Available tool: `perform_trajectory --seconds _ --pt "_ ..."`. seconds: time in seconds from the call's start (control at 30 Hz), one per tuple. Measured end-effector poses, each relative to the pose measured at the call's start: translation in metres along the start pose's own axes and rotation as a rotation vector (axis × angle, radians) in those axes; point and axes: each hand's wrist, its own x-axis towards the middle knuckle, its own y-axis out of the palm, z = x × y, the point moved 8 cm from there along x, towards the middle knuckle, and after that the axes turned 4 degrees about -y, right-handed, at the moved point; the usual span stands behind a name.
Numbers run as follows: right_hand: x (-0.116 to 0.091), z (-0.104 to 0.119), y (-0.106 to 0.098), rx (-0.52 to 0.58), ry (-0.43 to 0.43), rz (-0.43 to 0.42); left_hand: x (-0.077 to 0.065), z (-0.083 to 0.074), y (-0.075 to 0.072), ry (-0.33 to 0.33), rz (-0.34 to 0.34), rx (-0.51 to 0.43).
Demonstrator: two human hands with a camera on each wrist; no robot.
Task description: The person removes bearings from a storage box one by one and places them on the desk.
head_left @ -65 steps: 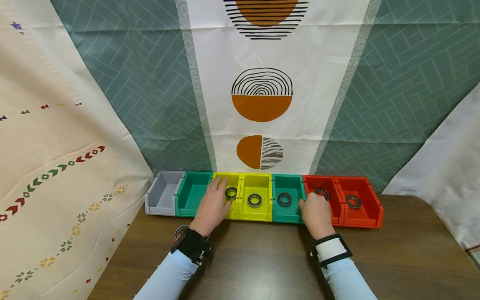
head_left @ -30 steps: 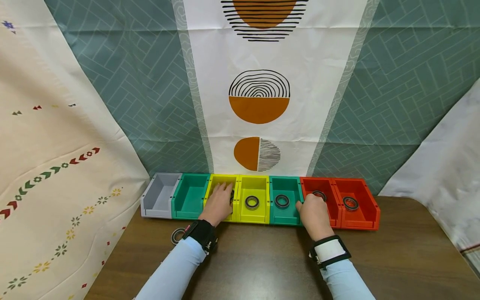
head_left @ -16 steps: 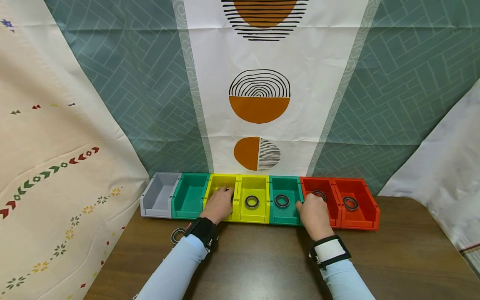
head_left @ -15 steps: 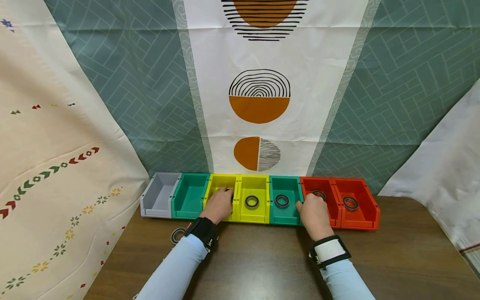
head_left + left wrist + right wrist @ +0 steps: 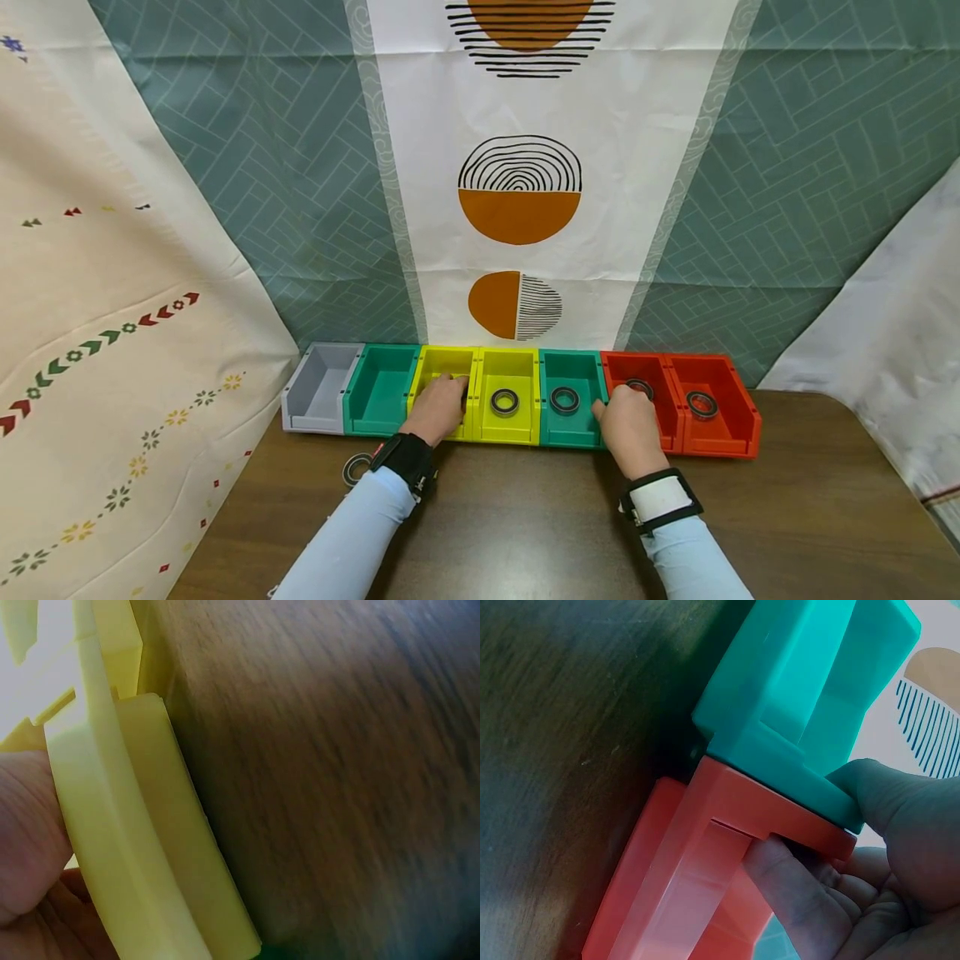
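Observation:
My left hand [image 5: 437, 408] reaches into the left yellow bin [image 5: 450, 357]. Its fingers curl down round a ball bearing, of which only a dark sliver shows by the fingertips. In the left wrist view, the bin's front wall [image 5: 127, 825] covers most of that hand [image 5: 26, 832]. My right hand [image 5: 632, 423] grips the adjoining side walls of the right green bin [image 5: 573, 364] and the left red bin [image 5: 637, 361]. In the right wrist view, its thumb is on the green side and a finger dips into the red bin [image 5: 660, 900].
More bearings lie flat in the right yellow bin [image 5: 504, 402], the right green bin and both red bins. One loose bearing [image 5: 356, 469] rests on the wooden table [image 5: 510, 517] beside my left wrist. Grey [image 5: 324, 387] and green [image 5: 385, 387] bins stand at the row's left end.
My left hand has moved down into the left yellow bin, and its fingers have curled over the bearing, hiding most of it. My right hand stays on the bin walls.

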Motion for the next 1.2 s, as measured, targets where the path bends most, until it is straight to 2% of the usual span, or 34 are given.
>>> perform_trajectory --seconds 0.27,0.57,0.67,0.93,1.2 --pt "0.001 -0.001 -0.001 0.002 0.002 0.002 0.000 -0.004 -0.003 -0.013 0.009 0.056" --pt "0.003 0.000 -0.001 -0.004 -0.003 -0.011 -0.005 -0.004 -0.010 0.048 -0.068 0.146" --pt "0.002 0.000 -0.001 -0.008 -0.008 -0.010 -0.008 -0.003 -0.010 0.056 -0.070 0.124" --pt "0.002 0.000 0.001 -0.016 -0.008 -0.027 -0.017 0.001 -0.012 0.019 -0.062 0.083" --pt "0.001 0.001 -0.002 -0.020 -0.010 -0.045 -0.030 -0.002 -0.029 0.050 -0.140 0.032"
